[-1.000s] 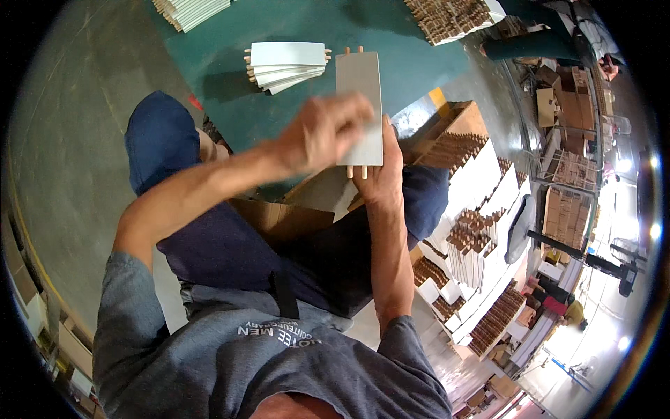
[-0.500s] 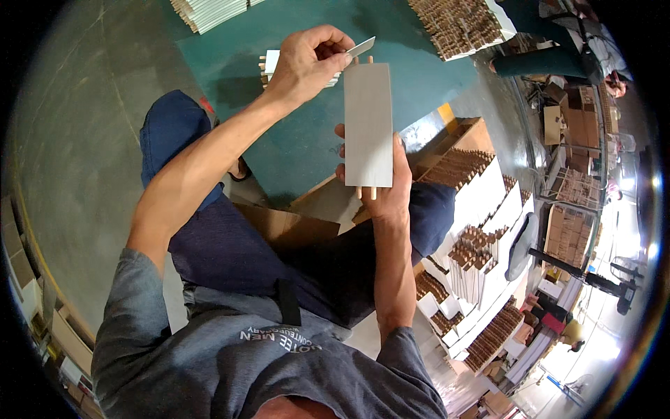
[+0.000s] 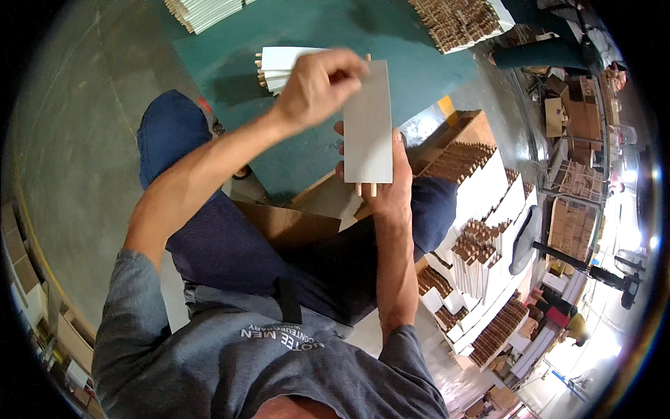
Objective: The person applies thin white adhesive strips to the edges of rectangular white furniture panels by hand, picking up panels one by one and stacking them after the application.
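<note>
A white rectangular board [image 3: 368, 133] with pale wooden dowels poking from its two short ends stands lengthwise in front of me. My right hand [image 3: 395, 185] grips it from below, the thumb along its right edge and fingertips showing at the left edge. At the board's upper left corner is my left hand [image 3: 315, 85], smeared by motion, its fingers curled in a pinch. Whatever is in that pinch does not show. Behind my left hand, a small stack of similar doweled boards [image 3: 285, 57] lies on the green surface [image 3: 307, 157].
More stacked doweled boards [image 3: 202, 15] lie at the far left, and another pile [image 3: 460, 24] at the far right. Beside my right knee stand several stacks of boards [image 3: 481, 202]. An opened cardboard box [image 3: 286, 225] sits between my legs. A black fan [image 3: 525, 241] is at the right.
My left hand has moved slightly down and right onto the board's upper corner. The thin flat grey piece it pinched is no longer visible. The right hand and board have barely moved.
</note>
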Available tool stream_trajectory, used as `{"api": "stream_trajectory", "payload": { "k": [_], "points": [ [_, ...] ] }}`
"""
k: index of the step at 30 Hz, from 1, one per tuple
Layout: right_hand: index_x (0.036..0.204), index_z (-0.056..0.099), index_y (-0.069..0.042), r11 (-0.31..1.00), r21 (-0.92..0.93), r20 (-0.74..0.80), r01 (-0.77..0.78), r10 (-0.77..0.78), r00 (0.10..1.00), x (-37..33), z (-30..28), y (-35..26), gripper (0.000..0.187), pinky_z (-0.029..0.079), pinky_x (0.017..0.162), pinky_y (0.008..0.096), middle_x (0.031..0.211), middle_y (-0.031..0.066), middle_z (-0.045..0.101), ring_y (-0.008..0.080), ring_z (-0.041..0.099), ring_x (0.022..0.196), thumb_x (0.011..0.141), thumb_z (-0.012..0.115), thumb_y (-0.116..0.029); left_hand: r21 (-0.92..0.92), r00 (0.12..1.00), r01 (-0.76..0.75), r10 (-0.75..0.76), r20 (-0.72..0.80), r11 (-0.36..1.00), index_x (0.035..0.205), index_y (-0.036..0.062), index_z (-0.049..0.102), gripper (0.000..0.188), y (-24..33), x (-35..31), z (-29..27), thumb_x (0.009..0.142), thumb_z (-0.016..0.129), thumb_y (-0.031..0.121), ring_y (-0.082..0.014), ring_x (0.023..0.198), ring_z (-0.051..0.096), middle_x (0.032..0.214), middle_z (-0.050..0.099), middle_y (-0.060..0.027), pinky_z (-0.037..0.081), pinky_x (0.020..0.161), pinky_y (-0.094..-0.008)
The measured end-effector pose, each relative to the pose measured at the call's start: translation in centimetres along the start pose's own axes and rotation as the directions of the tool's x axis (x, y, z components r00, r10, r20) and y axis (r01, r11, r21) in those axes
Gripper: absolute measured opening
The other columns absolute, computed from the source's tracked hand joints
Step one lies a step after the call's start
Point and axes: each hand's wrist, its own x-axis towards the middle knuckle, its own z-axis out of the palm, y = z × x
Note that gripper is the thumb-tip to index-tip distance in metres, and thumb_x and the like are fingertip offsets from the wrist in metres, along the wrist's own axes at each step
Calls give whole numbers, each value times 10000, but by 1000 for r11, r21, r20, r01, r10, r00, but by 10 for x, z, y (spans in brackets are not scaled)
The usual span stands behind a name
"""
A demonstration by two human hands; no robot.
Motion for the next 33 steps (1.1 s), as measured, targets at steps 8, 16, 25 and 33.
{"api": "stream_trajectory", "payload": {
  "k": [8, 16, 25, 33],
  "points": [
    [1381, 446, 8, 999, -29, 130, 20, -16, 991, -2, -6, -3, 620, 562, 700, 384, 1269, 239, 565, 231, 619, 895, 1042, 278, -483, -9, 968, 124, -123, -220, 992, 1124, -4, 671, 275, -26, 25, -31, 853, 696, 42, -126, 806, 653, 882, 698, -50, 538, 742, -258],
    [1370, 454, 21, 997, -78, 55, 12, -8, 998, -4, -5, -1, 641, 567, 654, 378, 1236, 228, 577, 221, 627, 870, 1034, 285, -498, -64, 997, 82, -81, 19, 995, 1066, 37, 713, 251, -4, 5, -23, 820, 744, 72, -119, 798, 662, 886, 713, -47, 535, 725, -257],
    [1380, 436, 37, 940, 341, 252, 12, -104, 962, 7, -40, 2, 671, 476, 784, 398, 1084, 93, 575, 176, 511, 991, 970, 528, -486, -44, 964, 218, -222, -144, 975, 1042, 17, 720, 200, 1, 5, -30, 849, 718, 71, -93, 780, 641, 898, 715, -58, 513, 702, -241],
    [1355, 422, 50, 989, 6, -199, 148, -144, 969, -2, -19, -2, 532, 534, 932, 426, 1167, 215, 607, 301, 622, 1095, 884, 509, -182, -283, 960, 234, -266, -81, 930, 1039, 15, 721, 212, -2, -2, -27, 851, 740, 114, -80, 765, 608, 886, 697, -32, 501, 679, -229]
  ]
}}
